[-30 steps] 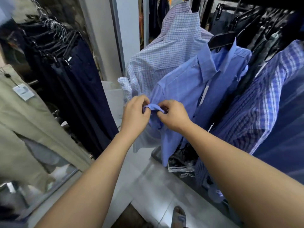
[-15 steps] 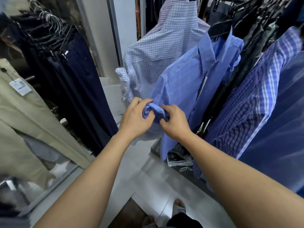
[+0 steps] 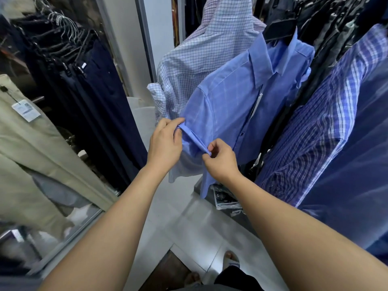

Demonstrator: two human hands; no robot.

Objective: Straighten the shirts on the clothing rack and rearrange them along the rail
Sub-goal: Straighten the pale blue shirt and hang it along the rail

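Observation:
A light blue short-sleeved shirt point(image 3: 237, 106) hangs on a black hanger point(image 3: 279, 30) at the middle of the rack. Its sleeve hem point(image 3: 194, 138) is stretched in a straight line between my hands. My left hand point(image 3: 164, 141) pinches the hem's upper end. My right hand point(image 3: 220, 158) pinches its lower end between thumb and fingers. Behind it hangs a white checked shirt point(image 3: 201, 53). To the right hangs a blue plaid shirt point(image 3: 327, 127). The rail itself is out of view.
Dark trousers point(image 3: 92, 91) hang on a rack at the left, with beige trousers point(image 3: 35, 148) and a price tag point(image 3: 26, 110) nearer me. Dark garments point(image 3: 336, 17) crowd the back right. A packaged item point(image 3: 224, 198) lies on the white tiled floor point(image 3: 184, 223).
The sleeve hem was bunched between my two hands close together. My hands have moved apart, and the hem is now pulled out flat and straight.

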